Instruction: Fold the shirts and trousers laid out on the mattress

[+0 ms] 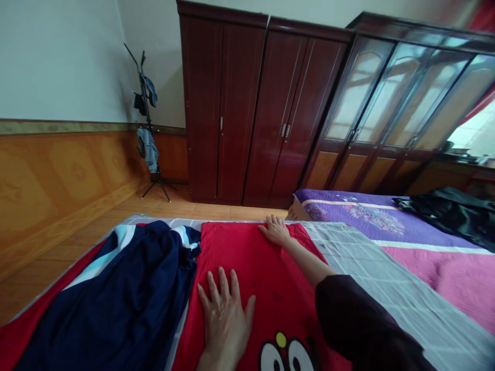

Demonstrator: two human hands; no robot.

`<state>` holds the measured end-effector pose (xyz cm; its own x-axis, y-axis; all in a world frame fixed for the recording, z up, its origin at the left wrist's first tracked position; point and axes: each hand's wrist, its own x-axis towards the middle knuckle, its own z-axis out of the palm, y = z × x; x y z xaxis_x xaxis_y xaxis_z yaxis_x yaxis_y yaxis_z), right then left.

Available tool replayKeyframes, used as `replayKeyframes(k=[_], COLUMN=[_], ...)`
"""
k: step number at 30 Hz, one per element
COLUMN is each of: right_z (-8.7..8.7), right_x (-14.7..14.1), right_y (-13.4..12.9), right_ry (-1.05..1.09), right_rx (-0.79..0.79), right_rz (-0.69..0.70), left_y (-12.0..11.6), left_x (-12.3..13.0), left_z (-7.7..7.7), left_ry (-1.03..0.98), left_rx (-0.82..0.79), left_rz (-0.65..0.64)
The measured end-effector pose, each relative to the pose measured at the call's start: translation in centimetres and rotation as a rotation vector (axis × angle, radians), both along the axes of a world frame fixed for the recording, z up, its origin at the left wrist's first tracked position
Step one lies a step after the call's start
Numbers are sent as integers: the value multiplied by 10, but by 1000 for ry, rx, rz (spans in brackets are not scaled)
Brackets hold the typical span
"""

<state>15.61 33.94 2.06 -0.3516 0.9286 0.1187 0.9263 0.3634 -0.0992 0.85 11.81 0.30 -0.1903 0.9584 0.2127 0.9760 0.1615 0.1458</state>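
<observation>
A red garment (232, 247) with a cartoon face of big white eyes and a yellow dot lies spread flat before me; its near part runs out of view. My left hand (226, 319) rests palm down on its left side, fingers spread. Farther off, my right hand (275, 230) lies flat near the garment's far edge, fingers stretched out, the arm crossing its right side. Neither hand grips anything. Just left of the red cloth is a rumpled navy garment (124, 293) with white and light blue stripes, with more red cloth (23, 330) along its outer side.
Under the clothes is a grey checked sheet (356, 263). To the right, a bed with a purple and pink cover (359, 214) holds a black garment (452, 211). Dark red wardrobes (247, 113) line the back wall. A coat stand (149, 123) stands in the corner.
</observation>
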Motion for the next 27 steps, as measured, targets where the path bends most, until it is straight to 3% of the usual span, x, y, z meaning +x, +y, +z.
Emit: replayKeyframes(k=[4, 10, 15, 19, 22, 27], right_z=[-3, 7, -8, 4, 6, -16], right_x=[13, 51, 73, 111, 119, 112], right_y=[-5, -8, -35, -19, -13, -33], right_ry=[-17, -21, -54, -69, -80, -103], right_rx=[-25, 42, -11, -14, 11, -30], right_rz=[101, -87, 48, -163, -268, -105], left_y=[-1, -2, -2, -2, -2, -1], left_x=[1, 3, 4, 3, 2, 1], left_z=[2, 9, 10, 10, 8, 2], left_ry=[17, 44, 87, 103, 100, 109], left_rx=[-7, -56, -95, -106, -107, -99], left_rz=[-16, 5, -10, -10, -17, -22])
